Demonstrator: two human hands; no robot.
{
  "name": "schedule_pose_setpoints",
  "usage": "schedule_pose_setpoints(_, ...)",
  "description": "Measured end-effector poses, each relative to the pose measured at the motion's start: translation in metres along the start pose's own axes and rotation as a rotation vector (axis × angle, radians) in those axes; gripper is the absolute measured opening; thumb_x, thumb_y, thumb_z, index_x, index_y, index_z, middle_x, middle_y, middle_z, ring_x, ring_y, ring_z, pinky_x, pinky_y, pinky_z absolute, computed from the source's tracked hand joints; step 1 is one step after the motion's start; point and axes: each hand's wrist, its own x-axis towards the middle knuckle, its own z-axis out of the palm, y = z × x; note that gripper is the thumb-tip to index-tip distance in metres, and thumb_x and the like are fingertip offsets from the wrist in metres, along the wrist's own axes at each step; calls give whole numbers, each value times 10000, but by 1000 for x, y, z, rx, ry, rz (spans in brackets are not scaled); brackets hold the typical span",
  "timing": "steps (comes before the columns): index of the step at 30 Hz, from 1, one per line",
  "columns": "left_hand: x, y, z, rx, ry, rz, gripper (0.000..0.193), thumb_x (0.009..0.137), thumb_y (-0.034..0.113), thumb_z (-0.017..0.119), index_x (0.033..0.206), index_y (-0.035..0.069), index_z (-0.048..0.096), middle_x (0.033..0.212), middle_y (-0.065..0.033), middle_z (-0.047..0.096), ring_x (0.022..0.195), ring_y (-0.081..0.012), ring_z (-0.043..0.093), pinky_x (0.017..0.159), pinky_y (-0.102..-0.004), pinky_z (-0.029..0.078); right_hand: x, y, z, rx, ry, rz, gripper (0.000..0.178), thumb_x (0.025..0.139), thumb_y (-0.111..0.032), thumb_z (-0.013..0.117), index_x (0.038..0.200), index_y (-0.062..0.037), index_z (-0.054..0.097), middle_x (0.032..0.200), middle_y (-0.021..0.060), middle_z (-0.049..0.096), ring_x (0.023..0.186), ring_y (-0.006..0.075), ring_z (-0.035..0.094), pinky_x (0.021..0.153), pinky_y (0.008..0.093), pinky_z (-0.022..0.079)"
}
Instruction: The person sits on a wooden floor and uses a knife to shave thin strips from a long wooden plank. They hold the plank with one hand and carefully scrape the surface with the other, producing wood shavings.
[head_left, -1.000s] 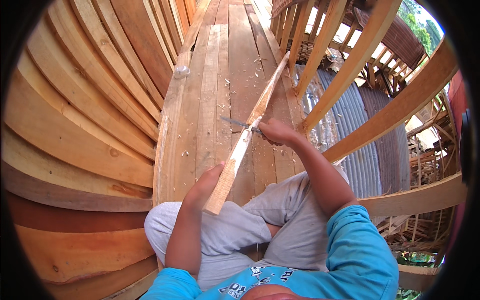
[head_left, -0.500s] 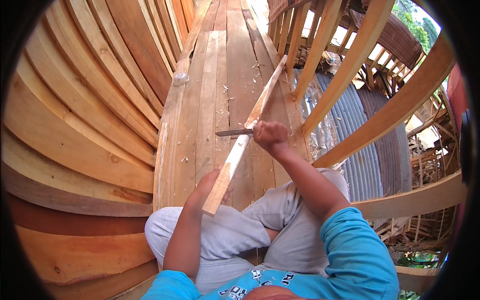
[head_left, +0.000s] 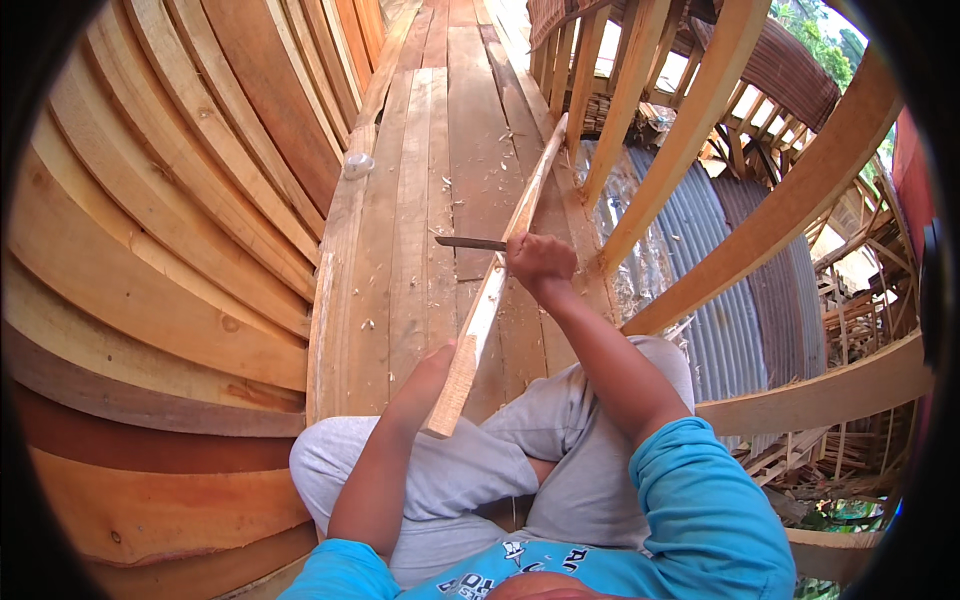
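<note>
Long, four-sided wooden stick point(head_left: 484, 310), rough and tan at the near end, shaved pale farther along, slanting away over worn planks point(head_left: 382, 240). Near end held in the left hand point(head_left: 418, 385), fingers mostly hidden beneath. Across the middle, thin dark knife point(head_left: 468, 243), handle closed in the right fist point(head_left: 541, 262) just beside. Around: curled shavings point(head_left: 368, 324), ribbed metal sheets point(head_left: 742, 335).
</note>
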Motion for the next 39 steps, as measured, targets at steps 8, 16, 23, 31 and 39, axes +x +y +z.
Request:
schedule_pose_setpoints(8,-2,7,-1,-89,-27,-87,466,1041,437,314,1101,55,574,679,-48,558,463,-122,523,404,-267,428,36,47,-12,492,-369,132,537,985,-465,471,1058,30,665,889,237,667,810,292,640,706,387,491)
schedule_pose_setpoints(16,-11,17,-1,-101,-18,-109,508,1036,444,291,1146,42,581,654,-28,524,429,-116,490,376,-246,400,5,43,-40,373,-593,-158,406,998,-361,499,912,12,635,884,211,674,866,353,652,784,441,476)
schedule_pose_setpoints(23,-17,23,-6,-188,-96,-107,524,1039,449,286,1148,24,571,647,-32,524,418,-131,512,371,-254,411,-10,3,-37,358,-603,-158,652,929,-606,507,798,21,630,649,179,612,630,342,624,617,470,478)
schedule_pose_setpoints(31,-15,17,-7,-155,-27,-136,539,1031,475,289,1146,33,574,647,-34,525,423,-128,524,377,-254,416,5,2,-41,618,-1032,145,616,928,-677,479,804,-99,652,497,-57,317,376,67,288,360,283,211)
schedule_pose_setpoints(39,-13,16,-15,-237,-135,-191,470,1038,460,323,1116,69,571,688,-93,569,451,-160,509,416,-289,435,17,2,-41,699,-1276,354,636,931,-699,443,599,-181,282,516,-85,236,403,51,198,364,275,135)
